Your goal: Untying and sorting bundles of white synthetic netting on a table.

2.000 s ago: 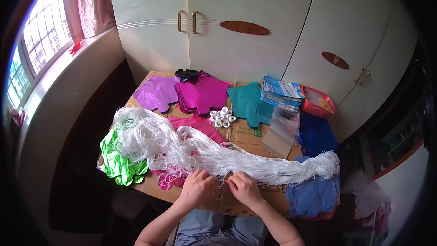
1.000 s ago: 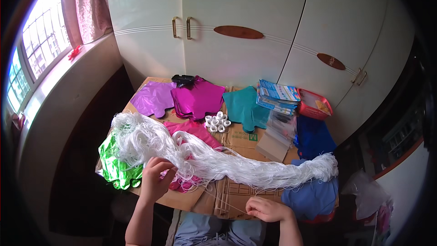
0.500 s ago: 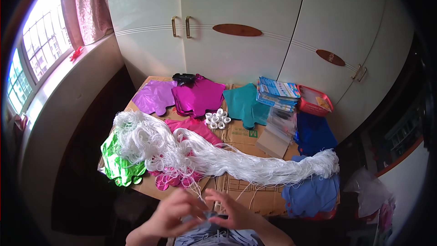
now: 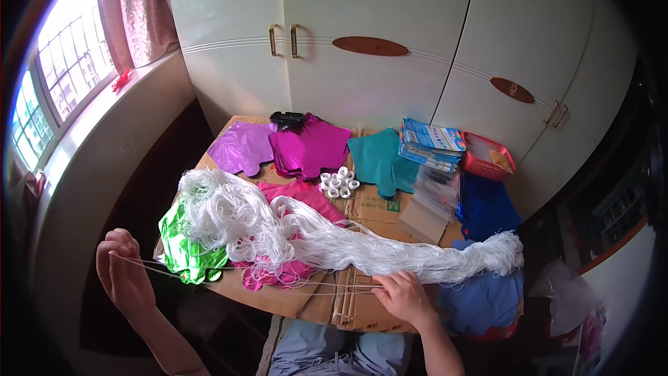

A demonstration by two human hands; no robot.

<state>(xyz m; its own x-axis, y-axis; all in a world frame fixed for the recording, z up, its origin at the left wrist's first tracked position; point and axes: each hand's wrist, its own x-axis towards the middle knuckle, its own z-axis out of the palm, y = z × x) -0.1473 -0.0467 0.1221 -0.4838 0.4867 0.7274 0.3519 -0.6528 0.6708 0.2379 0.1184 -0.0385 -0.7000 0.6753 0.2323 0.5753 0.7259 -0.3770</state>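
Several white strings (image 4: 348, 285) are stretched between my two hands across the near side of the table. My left hand (image 4: 125, 271) is raised off the table's left edge, its fingers closed on one end of them. At the front edge, my right hand (image 4: 406, 296) pinches the strings with its fingertips, over the cardboard. Just behind them lies a long loose skein of white string (image 4: 390, 254), running from a tangled heap at the left to a bunched end at the right.
Cardboard (image 4: 292, 301) covers the table. Around the skein lie shiny green (image 4: 191, 254), pink (image 4: 306, 197), purple (image 4: 240, 147), magenta (image 4: 313, 146), teal (image 4: 381, 160) and blue (image 4: 487, 202) foil sheets, white rolls (image 4: 339, 183), printed cards (image 4: 431, 141) and a red basket (image 4: 488, 168).
My hands have moved from close together above my lap to far apart, left hand out to the left and right hand to the right. Strings now run taut between them.
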